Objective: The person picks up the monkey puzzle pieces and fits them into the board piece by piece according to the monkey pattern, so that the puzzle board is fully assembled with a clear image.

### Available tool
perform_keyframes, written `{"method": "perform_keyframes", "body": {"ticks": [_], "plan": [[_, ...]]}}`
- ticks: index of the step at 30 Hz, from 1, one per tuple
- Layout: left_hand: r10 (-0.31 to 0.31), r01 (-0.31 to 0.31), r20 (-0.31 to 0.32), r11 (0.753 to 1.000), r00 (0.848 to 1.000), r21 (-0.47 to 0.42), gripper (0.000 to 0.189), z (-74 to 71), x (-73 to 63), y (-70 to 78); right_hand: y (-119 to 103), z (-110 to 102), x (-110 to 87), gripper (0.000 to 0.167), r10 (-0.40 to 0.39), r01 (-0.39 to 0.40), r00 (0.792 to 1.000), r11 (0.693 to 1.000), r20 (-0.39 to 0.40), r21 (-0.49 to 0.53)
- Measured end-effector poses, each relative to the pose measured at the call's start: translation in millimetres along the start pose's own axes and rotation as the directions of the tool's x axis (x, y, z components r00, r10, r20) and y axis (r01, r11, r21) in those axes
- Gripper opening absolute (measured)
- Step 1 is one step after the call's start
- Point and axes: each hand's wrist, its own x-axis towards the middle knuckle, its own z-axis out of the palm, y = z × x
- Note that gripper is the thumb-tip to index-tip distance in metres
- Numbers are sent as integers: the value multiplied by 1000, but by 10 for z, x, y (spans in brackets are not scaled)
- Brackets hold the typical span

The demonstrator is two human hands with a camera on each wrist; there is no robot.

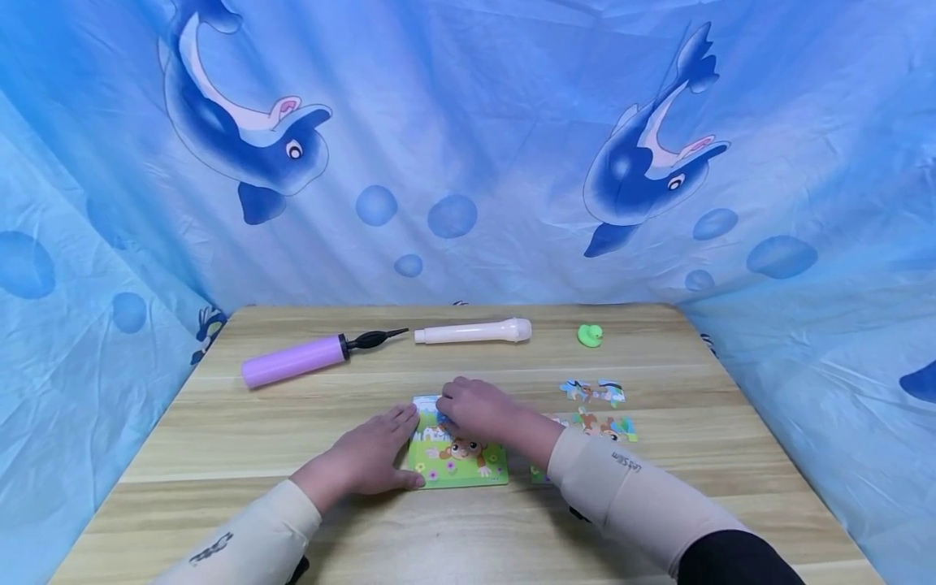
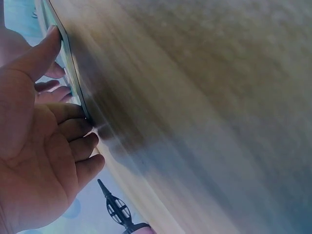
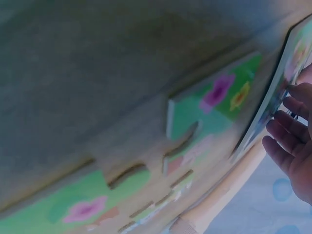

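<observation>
A square puzzle board (image 1: 457,478) with a monkey, flowers and a castle lies on the table. My left hand (image 1: 376,451) rests at its left side, thumb by the near corner and fingertips against the edge; the left wrist view shows this hand (image 2: 44,131) palm-side. Over the board's upper part, my right hand (image 1: 478,410) bends its fingers down and appears to pinch a small puzzle piece (image 1: 442,418), mostly hidden. In the right wrist view the right hand (image 3: 295,134) is beside the board. Loose pieces (image 1: 592,392) lie to the right, some behind the right forearm.
A purple balloon pump (image 1: 292,362) with a black nozzle lies at the back left. Beside it is a white microphone-shaped stick (image 1: 471,331). A green toy duck (image 1: 589,335) sits at the back right. A blue dolphin-print cloth (image 1: 468,162) hangs behind the wooden table (image 1: 256,447).
</observation>
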Motion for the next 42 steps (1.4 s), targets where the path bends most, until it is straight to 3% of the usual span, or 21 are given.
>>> {"method": "perform_keyframes", "body": {"ticks": [19,42], "plan": [[-16,17,23,1000,1000,-26,103,-31,28,10,38,77,-71,41,-44,44,999,999,0,21],[-2,3,6,998,1000,-70,103,-14,21,51,42,5,-129,52,-37,33,994,999,102,32]]}}
